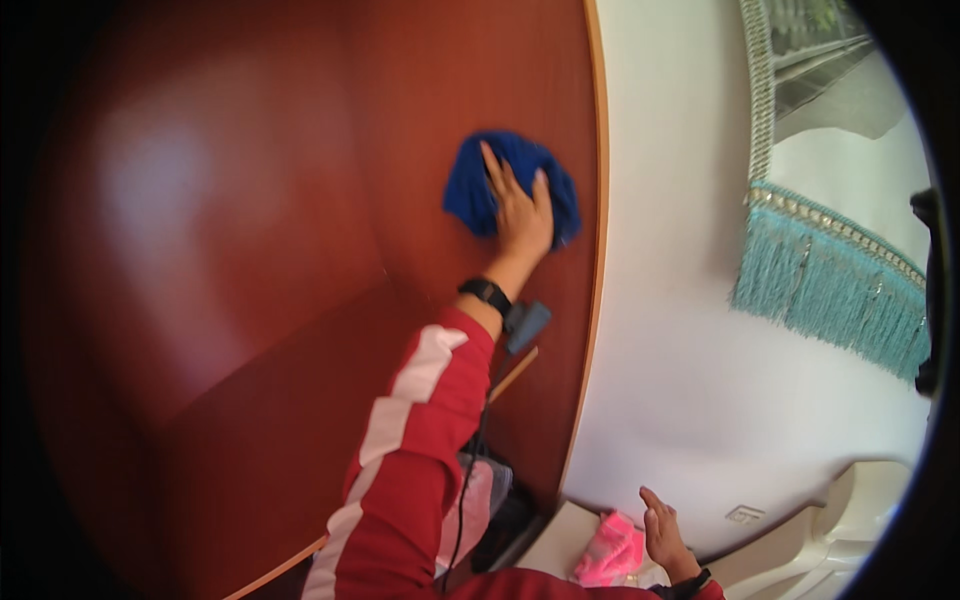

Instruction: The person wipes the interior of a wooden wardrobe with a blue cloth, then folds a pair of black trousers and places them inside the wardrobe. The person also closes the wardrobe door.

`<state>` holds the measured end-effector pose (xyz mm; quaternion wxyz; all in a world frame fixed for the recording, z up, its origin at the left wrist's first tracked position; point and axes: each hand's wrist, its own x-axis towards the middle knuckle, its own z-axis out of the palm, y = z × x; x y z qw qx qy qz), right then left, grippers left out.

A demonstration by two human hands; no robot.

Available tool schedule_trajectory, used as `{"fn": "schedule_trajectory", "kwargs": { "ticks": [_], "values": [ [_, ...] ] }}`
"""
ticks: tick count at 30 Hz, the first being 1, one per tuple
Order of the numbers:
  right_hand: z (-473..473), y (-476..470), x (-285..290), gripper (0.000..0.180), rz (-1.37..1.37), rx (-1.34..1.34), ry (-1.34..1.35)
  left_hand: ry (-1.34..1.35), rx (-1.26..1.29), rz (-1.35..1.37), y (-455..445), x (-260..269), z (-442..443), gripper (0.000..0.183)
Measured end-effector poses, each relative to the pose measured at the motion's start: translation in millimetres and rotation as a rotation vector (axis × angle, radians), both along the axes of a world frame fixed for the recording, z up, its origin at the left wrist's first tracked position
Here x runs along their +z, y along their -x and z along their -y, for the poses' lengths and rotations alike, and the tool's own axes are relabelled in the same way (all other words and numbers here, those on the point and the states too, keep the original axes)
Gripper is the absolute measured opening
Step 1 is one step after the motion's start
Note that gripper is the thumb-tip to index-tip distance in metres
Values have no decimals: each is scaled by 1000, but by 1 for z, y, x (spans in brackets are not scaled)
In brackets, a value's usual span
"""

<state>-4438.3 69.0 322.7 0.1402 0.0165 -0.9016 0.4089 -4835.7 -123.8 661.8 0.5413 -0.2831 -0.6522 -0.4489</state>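
Observation:
Against a reddish-brown wooden panel [420, 90], my left hand [521, 214] presses a blue cloth [469, 199] with its fingers spread. A black watch is on that wrist, below a red sleeve with white patches. My right hand [667, 536] is low at the right, raised near the white wall [660, 300], with nothing seen in it. Beside it, a bright pink cloth or bag [611, 551] lies on a pale surface.
A dark grey device [529, 328] with a black cable [466, 487] is by my left forearm. Bagged items [480, 502] sit below. Right of the panel are a teal fringe [817, 285], a wall socket [745, 514] and cream furniture [787, 544].

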Motion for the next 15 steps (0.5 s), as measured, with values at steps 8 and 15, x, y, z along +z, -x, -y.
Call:
{"fn": "schedule_trajectory", "kwargs": {
  "ticks": [8, 15],
  "values": [
    [22, 15, -4, 57, 8, -8, -40, -458, 189, 325, 129, -71, 46, 75],
    [41, 5, 2, 59, 38, -6, -12, -463, 274, 1132, 101, -155, 39, 106]
  ]
}}
